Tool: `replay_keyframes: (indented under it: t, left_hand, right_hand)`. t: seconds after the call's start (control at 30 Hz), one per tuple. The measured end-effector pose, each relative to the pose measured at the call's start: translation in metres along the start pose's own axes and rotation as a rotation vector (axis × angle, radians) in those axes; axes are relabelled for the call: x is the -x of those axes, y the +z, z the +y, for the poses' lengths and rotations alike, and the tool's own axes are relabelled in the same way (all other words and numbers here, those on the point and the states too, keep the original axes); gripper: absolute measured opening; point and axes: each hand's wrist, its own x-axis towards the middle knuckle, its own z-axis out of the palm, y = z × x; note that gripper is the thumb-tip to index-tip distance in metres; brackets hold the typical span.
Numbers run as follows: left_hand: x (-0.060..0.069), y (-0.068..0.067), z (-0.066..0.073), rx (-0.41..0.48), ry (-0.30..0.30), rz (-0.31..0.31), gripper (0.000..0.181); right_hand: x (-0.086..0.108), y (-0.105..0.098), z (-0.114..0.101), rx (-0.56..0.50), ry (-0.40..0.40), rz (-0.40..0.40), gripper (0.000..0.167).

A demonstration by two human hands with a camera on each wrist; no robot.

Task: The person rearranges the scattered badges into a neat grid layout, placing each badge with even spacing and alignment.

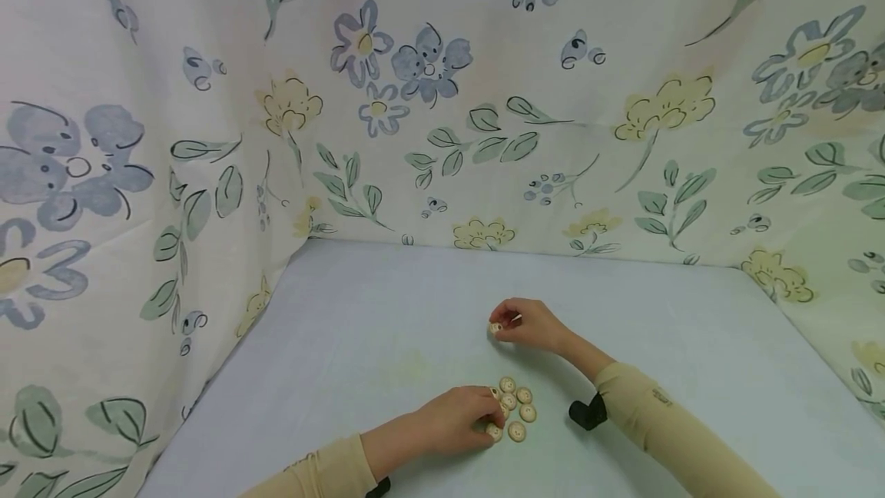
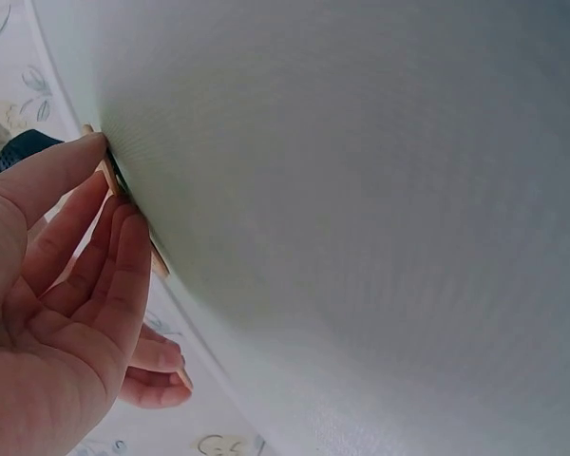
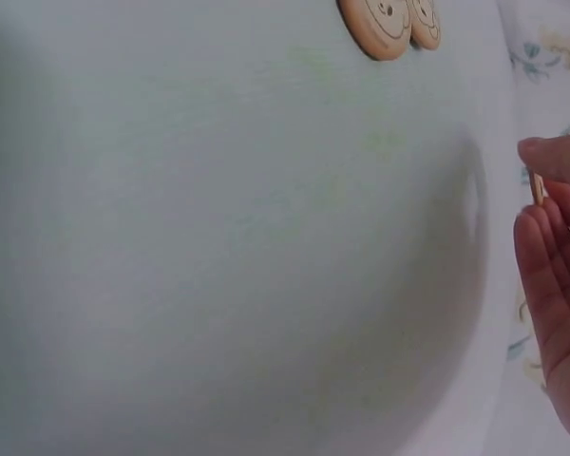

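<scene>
Right hand [image 1: 528, 323] pinches one button [image 1: 495, 328]. Left hand [image 1: 456, 417] at eight-ish more buttons [image 1: 516, 431], can't tell if gripping any.

No words, brands or numbers can be read in any of the three views; on the right sleeve [image 1: 681, 436] a small dark mark [image 1: 661, 396] stands near the cuff, too small and blurred to tell whether it is lettering, and on the left sleeve [image 1: 318, 476] a fainter mark [image 1: 300, 461] is just as unreadable; the pale buttons [image 1: 517, 431] bear dark dots and thin curved lines, none legible as letters
</scene>
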Motion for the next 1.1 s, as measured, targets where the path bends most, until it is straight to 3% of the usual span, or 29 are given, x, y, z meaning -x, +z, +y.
replay_keyframes:
  t: [0.4, 0.7, 1.1]
  left_hand:
    - [-0.002, 0.002, -0.003, -0.005, -0.002, -0.004, 0.013]
    - [-0.001, 0.0, -0.001, -0.024, 0.016, 0.013, 0.013]
    - [0.0, 0.0, -0.002, -0.053, 0.056, 0.028, 0.013]
  right_hand:
    - [-0.023, 0.0, 0.003, 0.012, 0.048, 0.025, 0.017]
    - [-0.042, 0.001, 0.011, -0.019, 0.134, 0.078, 0.018]
    - [-0.066, 0.003, 0.02, -0.025, 0.102, 0.118, 0.019]
